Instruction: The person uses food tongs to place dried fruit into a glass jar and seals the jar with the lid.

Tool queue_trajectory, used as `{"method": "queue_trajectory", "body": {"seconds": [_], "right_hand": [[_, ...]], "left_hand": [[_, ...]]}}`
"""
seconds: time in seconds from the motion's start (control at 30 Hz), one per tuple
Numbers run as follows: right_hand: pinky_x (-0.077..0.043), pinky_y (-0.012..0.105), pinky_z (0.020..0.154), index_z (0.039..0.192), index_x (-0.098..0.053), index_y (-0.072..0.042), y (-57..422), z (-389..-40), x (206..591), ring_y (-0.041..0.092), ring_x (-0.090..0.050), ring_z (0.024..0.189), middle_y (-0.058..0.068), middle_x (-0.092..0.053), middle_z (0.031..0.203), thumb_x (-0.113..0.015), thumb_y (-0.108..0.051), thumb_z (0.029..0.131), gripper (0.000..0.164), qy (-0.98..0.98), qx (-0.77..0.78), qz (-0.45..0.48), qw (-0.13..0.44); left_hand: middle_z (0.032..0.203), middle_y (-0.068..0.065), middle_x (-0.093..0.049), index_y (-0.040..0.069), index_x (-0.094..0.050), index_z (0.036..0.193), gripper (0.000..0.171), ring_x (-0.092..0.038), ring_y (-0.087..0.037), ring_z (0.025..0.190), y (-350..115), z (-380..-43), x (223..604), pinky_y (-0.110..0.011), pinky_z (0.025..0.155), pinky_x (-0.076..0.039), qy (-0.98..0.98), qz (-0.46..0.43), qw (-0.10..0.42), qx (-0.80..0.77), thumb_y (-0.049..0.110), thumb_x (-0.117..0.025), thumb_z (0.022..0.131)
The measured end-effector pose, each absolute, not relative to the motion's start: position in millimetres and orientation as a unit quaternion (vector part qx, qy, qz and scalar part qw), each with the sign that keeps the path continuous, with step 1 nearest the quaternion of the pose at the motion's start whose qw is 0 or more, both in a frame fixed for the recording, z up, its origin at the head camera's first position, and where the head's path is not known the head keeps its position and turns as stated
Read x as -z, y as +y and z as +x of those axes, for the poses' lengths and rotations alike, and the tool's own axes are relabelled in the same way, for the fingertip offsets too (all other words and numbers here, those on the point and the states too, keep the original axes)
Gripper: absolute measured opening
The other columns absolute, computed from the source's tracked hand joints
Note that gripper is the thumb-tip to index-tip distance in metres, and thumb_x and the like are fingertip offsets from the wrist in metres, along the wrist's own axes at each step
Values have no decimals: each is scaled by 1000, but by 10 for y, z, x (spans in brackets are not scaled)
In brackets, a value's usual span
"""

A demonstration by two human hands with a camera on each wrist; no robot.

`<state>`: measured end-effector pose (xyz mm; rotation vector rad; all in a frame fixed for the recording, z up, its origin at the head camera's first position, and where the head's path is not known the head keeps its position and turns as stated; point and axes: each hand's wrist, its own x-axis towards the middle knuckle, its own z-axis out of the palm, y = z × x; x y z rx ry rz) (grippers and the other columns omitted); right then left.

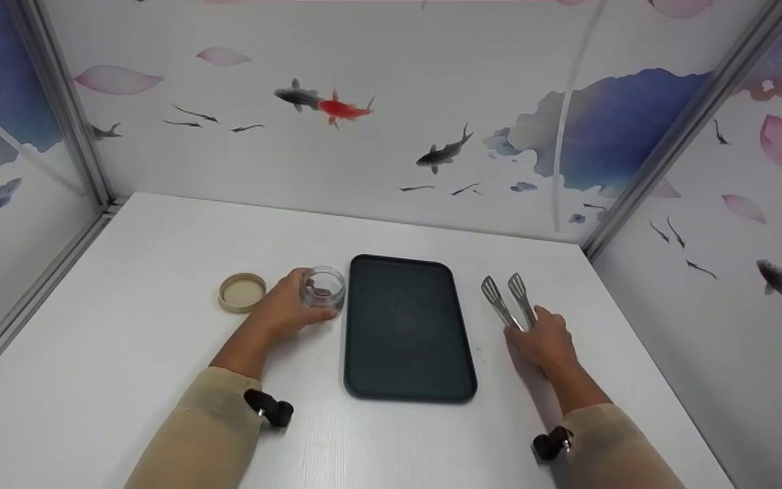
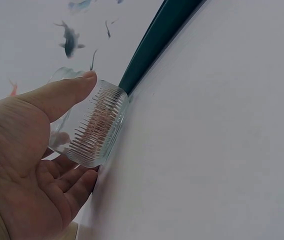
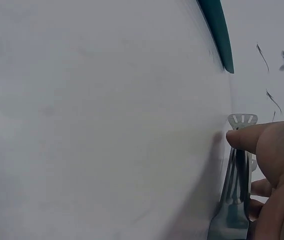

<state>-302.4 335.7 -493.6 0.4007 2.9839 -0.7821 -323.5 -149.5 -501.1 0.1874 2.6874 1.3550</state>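
Observation:
A clear ribbed glass jar [image 1: 323, 288] stands without a lid just left of the dark green tray [image 1: 408, 333]. My left hand [image 1: 289, 305] grips the jar from its left side, thumb on the near side. Small brownish pieces show through the glass [image 2: 94, 125] in the left wrist view. Over on the tray's right, my right hand [image 1: 547, 339] holds metal tongs [image 1: 499, 302] between thumb and fingers. The slotted tips of the tongs point away from me and stand apart. In the right wrist view the thumb presses on one arm of the tongs [image 3: 237, 185].
A round beige lid [image 1: 242, 293] lies left of the jar, close to the left forearm. The white table [image 1: 309, 435] ends at a back wall [image 1: 377, 170] painted with fish, with side walls at left and right. Metal frame posts [image 1: 690, 129] stand at the corners.

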Motion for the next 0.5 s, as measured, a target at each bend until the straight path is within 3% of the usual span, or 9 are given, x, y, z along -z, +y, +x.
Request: {"method": "queue_trajectory", "body": {"seconds": [0.27,0.37,0.5], "right_hand": [[-45,64,112,168,-26,-2,3204,-3034,4798,50,-41,140,33,-36,161,-71,-46,99,93,958,257,114,-54],[-41,61,119,167,-31,-2,3081,-3070,4731,48,-42,145,30,-40,158,-72,-41,100,88,949,295,80,-77],[-42,58,121,166,-35,-4,2892,-3119,4668,43,-46,147,27,-44,155,-72,-42,101,84,928,364,45,-65]], "left_hand": [[169,-20,-40,13,-29,167,105,-40,-39,157,-1509,-3221,4994,-59,127,-36,888,65,66,-451,51,-86,87],[169,-21,-40,12,-29,167,105,-41,-40,156,-1513,-3222,4984,-60,127,-36,886,68,68,-453,50,-86,87],[168,-21,-41,11,-29,167,106,-42,-40,156,-1513,-3231,4981,-59,126,-37,886,69,71,-453,51,-86,87]]}}
